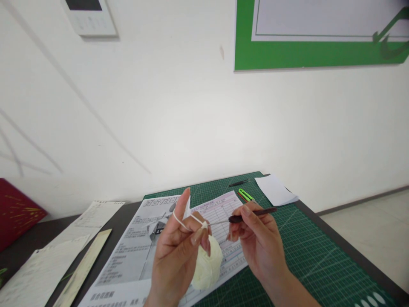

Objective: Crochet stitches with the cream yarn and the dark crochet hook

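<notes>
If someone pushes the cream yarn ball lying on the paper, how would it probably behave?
The yarn ball looks soft and rounded, so it would probably roll and squash slightly. It seems light for its size. A strand runs over the left hand, so it may unwind.

Soft, fuzzy cream yarn ball (207,264); thin shiny metal crochet hook with a matt dark handle (252,214); smooth printed paper sheet (137,251); matt green gridded rubbery cutting mat (313,256).

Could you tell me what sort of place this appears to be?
Probably a craft worktable against a wall: a green cutting mat covers it, a printed instruction sheet lies there, and the hands work a crochet hook and pale yarn ball.
</notes>
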The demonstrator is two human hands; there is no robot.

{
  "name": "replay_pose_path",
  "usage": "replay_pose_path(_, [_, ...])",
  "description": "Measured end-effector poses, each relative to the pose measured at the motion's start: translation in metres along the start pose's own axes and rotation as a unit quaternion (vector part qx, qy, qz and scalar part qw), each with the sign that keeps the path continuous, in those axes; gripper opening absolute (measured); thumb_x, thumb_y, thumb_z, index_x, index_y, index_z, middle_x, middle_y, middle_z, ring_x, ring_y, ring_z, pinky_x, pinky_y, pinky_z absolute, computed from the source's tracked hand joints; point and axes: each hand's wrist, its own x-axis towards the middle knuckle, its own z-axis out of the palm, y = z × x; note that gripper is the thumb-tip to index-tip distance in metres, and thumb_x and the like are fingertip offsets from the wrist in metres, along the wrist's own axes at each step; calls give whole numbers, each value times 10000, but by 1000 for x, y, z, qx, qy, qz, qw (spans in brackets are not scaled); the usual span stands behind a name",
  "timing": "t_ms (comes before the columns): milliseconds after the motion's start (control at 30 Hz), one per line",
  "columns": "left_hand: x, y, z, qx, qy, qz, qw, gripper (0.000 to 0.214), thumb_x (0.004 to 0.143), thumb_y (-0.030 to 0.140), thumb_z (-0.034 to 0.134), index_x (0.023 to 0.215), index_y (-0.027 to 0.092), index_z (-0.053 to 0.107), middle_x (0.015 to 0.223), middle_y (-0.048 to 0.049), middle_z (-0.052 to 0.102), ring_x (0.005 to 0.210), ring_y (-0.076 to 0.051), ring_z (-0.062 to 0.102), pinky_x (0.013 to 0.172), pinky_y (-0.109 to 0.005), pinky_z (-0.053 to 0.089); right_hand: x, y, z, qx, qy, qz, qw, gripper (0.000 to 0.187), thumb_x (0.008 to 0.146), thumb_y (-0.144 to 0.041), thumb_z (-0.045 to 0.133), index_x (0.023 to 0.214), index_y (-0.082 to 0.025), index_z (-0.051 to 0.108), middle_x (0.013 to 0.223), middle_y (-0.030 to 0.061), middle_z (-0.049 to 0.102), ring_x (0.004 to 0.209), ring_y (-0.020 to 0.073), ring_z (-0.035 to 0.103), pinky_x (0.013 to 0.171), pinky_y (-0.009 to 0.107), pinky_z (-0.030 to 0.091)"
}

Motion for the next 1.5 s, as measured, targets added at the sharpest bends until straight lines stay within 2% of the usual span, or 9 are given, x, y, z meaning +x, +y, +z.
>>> replay_pose_path(267, [-1,1,3,-29,-1,-22,999,546,813,162,599,1316,343,489,575,35,570,616,-126,468,655,-264,413,1,0,1,10,-3,1,1000,169,737,-307,738,678,-154,697,525,8,685,414,88,619,419,156,514])
replay_pose_path(500, [-2,1,5,-35,25,-26,999,553,783,162,637,1296,331,517,563,43,538,615,-121,489,672,-262,434,-1,2,2,39,4,24,999,160,714,-299,763,687,-149,713,551,11,699,434,81,627,438,149,530])
replay_pose_path(700, [-2,1,5,-4,7,-22,1000,532,803,193,621,1302,341,508,564,42,521,625,-124,492,678,-272,444,-1,3,2,46,3,34,998,155,700,-299,775,701,-152,722,576,15,714,460,87,644,453,150,545])
replay_pose_path(933, [0,3,3,-20,10,-29,999,523,790,178,636,1282,323,534,593,28,557,622,-120,509,643,-251,449,-1,3,2,49,6,35,998,152,696,-292,778,693,-151,721,564,14,709,459,90,643,450,153,546])
replay_pose_path(1067, [1,0,0,-48,-18,-18,999,545,777,154,644,1283,323,532,569,37,567,599,-112,502,658,-243,449,0,4,1,59,-2,52,997,153,701,-286,776,708,-142,725,575,26,719,445,84,643,454,140,538])
replay_pose_path(1233, [1,2,2,-90,-7,-79,993,560,766,117,643,1275,324,537,591,46,569,592,-95,505,715,-251,434,-1,7,2,79,-5,76,994,144,711,-281,770,749,-147,732,600,33,737,482,88,664,484,139,548])
replay_pose_path(1500, [3,2,-1,-138,-21,-131,982,703,748,91,633,1373,318,408,606,38,542,577,-94,488,633,-236,390,-7,10,4,66,-49,37,996,114,733,-261,754,807,-177,731,721,33,765,597,111,707,604,189,577])
